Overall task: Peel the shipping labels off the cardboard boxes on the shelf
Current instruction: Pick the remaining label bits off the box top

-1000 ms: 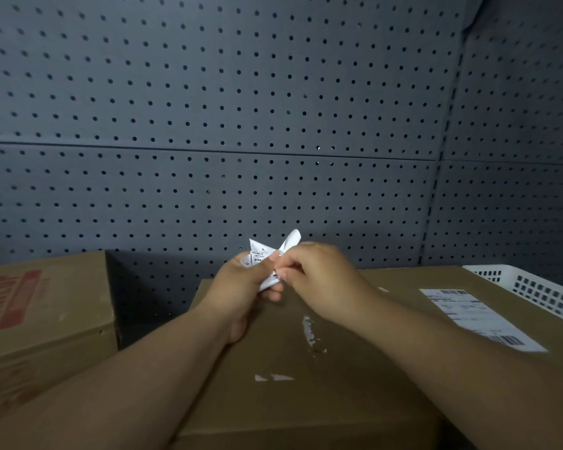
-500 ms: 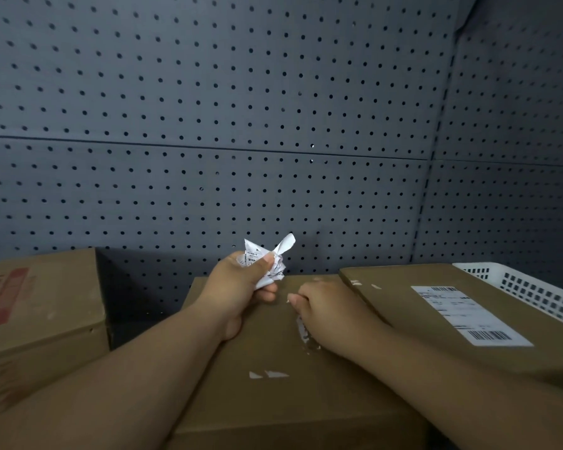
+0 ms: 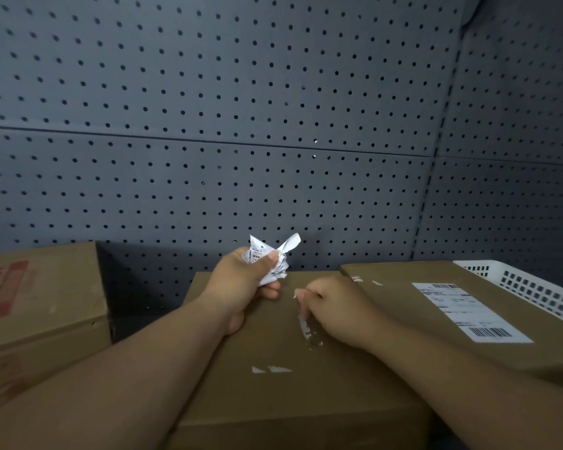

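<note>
My left hand (image 3: 241, 280) holds a crumpled white peeled label (image 3: 272, 259) above the middle cardboard box (image 3: 273, 394). My right hand (image 3: 335, 310) rests on that box's top with fingers curled, its fingertips at a white strip of label residue (image 3: 306, 329). Two small white scraps (image 3: 270, 369) stick to the box nearer me. The right cardboard box (image 3: 436, 306) lies partly over the middle one and carries a whole shipping label (image 3: 468, 313) with barcodes.
A third cardboard box (image 3: 39, 303) with red print stands at the left, a dark gap between it and the middle box. A white plastic basket (image 3: 527, 287) sits at the far right. Grey pegboard (image 3: 241, 125) walls the back and right side.
My right hand has let go of the crumpled label and dropped onto the middle box at the residue strip. The left hand keeps the crumpled label.
</note>
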Tool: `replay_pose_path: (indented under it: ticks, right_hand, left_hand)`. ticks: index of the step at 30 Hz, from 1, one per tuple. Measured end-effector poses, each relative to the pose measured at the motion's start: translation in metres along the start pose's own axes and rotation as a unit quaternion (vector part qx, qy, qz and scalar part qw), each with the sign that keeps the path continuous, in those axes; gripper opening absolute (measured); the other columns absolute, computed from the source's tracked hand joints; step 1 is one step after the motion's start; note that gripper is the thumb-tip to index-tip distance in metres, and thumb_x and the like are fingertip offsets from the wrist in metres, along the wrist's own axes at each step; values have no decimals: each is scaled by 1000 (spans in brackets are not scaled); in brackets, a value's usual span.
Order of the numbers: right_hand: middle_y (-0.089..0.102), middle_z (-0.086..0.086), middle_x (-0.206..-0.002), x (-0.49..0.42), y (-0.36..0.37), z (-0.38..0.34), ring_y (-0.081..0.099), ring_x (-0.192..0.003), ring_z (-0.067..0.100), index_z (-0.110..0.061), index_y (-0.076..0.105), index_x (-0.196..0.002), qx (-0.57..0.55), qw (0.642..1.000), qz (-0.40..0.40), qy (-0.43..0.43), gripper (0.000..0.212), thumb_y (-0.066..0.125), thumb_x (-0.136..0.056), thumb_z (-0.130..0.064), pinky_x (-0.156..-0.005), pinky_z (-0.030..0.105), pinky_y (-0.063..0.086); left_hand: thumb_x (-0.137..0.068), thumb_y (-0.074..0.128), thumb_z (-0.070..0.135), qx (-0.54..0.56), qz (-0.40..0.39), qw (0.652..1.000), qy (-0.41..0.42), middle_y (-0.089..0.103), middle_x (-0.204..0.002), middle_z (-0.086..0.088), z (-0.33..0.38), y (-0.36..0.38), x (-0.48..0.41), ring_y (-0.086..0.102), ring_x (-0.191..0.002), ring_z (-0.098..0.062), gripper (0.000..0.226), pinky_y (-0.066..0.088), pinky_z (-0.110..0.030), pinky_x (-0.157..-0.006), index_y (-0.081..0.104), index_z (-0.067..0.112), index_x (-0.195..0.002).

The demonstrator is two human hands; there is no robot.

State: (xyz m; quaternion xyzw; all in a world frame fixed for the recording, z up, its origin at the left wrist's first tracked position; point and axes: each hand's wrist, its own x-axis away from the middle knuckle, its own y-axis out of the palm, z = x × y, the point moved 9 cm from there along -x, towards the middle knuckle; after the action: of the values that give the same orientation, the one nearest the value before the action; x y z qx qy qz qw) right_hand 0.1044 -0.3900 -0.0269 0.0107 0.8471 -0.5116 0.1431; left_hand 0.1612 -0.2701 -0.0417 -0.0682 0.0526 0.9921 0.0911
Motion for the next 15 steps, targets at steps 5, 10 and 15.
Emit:
replay_pose_path:
  ticks: [5, 10, 15]
  right_hand:
    - [61, 1, -79, -1, -3, 6, 51, -69, 8, -10, 69, -89, -22, 999, 20, 14, 37, 39, -100, -30, -60, 13, 33]
    - [56, -2, -71, 1, -1, -5, 48, -65, 8, -9, 68, -83, 30, 999, 2, -13, 38, 40, -100, -29, -59, 21, 34]
    - [58, 0, -71, 3, -2, -2, 50, -64, 9, -12, 66, -76, 12, 1000, 3, -4, 37, 43, -99, -30, -58, 17, 34]
  left_hand:
    - [-94, 59, 20, -4, 0, 1000, 9, 62, -65, -5, 2, 1, 0, 55, -43, -8, 23, 49, -18, -48, 59, 0, -104]
    - [-94, 58, 20, -10, -3, 1000, 10, 61, -67, -6, 2, 1, 0, 56, -45, -8, 24, 49, -18, -49, 59, 0, -106]
    - [-94, 58, 20, -14, 2, 1000, 10, 61, -71, -6, 2, 1, -1, 56, -45, -6, 25, 49, -16, -48, 58, -1, -109]
